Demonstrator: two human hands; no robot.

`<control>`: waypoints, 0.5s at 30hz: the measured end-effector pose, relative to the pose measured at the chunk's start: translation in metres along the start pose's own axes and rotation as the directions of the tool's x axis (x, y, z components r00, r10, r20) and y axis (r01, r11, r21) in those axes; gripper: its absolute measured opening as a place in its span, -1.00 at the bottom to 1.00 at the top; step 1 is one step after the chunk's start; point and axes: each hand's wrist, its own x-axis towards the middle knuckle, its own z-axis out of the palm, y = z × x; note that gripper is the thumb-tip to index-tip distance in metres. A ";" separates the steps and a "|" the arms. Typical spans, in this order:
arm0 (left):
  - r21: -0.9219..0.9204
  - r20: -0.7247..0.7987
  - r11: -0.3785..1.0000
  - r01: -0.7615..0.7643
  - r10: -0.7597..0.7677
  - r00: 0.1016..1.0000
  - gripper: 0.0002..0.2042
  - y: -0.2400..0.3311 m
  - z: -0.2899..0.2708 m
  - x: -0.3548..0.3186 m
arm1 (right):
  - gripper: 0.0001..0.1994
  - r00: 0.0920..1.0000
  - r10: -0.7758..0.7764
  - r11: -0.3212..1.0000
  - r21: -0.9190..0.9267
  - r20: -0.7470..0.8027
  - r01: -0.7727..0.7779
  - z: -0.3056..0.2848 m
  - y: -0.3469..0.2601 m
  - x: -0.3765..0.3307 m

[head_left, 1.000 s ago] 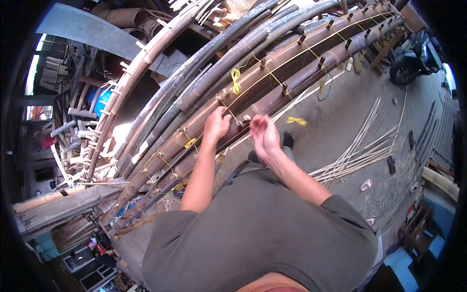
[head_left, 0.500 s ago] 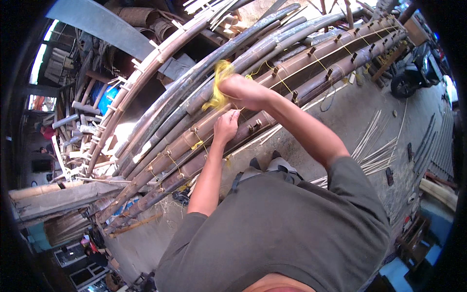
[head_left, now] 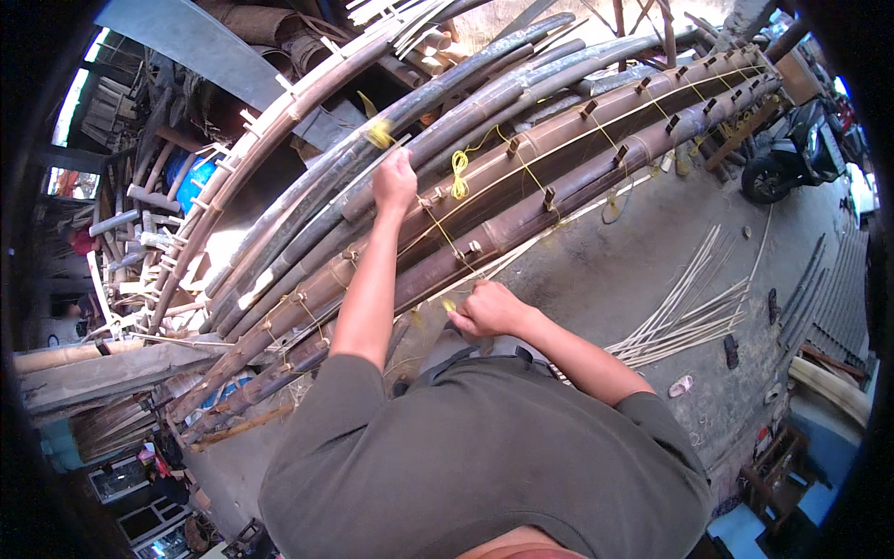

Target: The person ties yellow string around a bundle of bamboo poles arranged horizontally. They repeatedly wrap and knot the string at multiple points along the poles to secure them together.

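My left hand (head_left: 395,184) is closed in a fist above the far bamboo pole (head_left: 545,142). Loose yellow string (head_left: 379,133), blurred by motion, shows just past its fingers. On the near side, in front of my body, my right hand (head_left: 491,309) is closed too, and a yellow end sticks out by its thumb. A stretch of string crosses from the far pole over the near bamboo pole (head_left: 503,230) towards my right hand. Short wooden pegs (head_left: 473,246) stand in both poles. A small yellow coil (head_left: 459,175) hangs on the far pole.
More long, curved bamboo poles (head_left: 447,88) lie beyond the two pegged ones. Thin pale strips (head_left: 684,321) are spread over the concrete floor at right. A motorcycle (head_left: 792,158) stands at the far right. Scrap wood and a blue object (head_left: 194,184) are at left.
My hands were close together over the poles with a yellow bundle. Now they are apart: the left has moved up and away, the right back towards my body.
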 end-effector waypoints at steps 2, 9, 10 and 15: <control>0.197 0.259 0.979 0.051 -0.102 0.960 -0.72 0.003 0.018 -0.001 | -0.60 0.997 0.050 0.998 0.039 -0.058 -0.048 0.002 0.005 0.002; 0.155 0.441 0.988 0.003 -0.072 0.895 -0.70 -0.020 -0.072 -0.001 | -0.73 0.993 0.064 0.972 0.233 -0.094 -0.041 0.052 -0.056 0.025; 0.140 0.454 0.990 0.005 -0.069 0.888 -0.70 -0.009 -0.102 -0.011 | -0.69 0.996 0.076 0.924 0.379 -0.048 -0.052 0.071 -0.065 0.027; 0.266 0.775 0.962 -0.068 -0.172 0.608 -0.71 -0.076 -0.203 -0.117 | -0.83 0.827 0.353 -0.710 0.701 0.436 -0.066 0.122 -0.115 0.055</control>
